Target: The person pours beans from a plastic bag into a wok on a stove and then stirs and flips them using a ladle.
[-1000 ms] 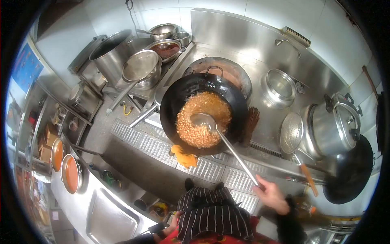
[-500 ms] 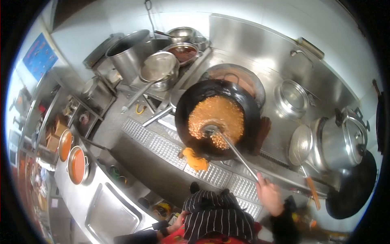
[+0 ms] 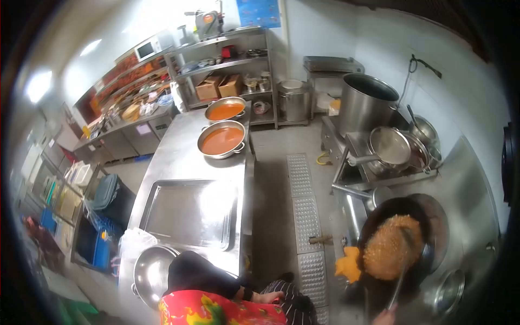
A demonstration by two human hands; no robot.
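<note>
At the lower right a black wok [image 3: 374, 227] holds orange-brown food [image 3: 392, 249] with small lumps in it. My right hand [image 3: 384, 316], partly cut off by the bottom edge, is closed on the handle of a metal ladle [image 3: 400, 284], whose head is blurred in the food. Near my waist, my left hand [image 3: 269, 297] rests against the black-and-white striped cloth; its fingers are too small and blurred to make out. An orange cloth [image 3: 348, 265] lies at the wok's left edge.
Two pans of orange-red sauce [image 3: 222, 140] stand on the steel counter [image 3: 179, 162], with a metal tray [image 3: 187, 214] and an empty bowl [image 3: 153, 273] nearer. Pots and strainers [image 3: 390, 145] and a tall stockpot [image 3: 363, 111] stand beyond the wok. Perforated floor plates [image 3: 303, 216] run along the aisle.
The view has swung left, so the counter fills the left side and the wok sits at the lower right. The ladle is still in the food.
</note>
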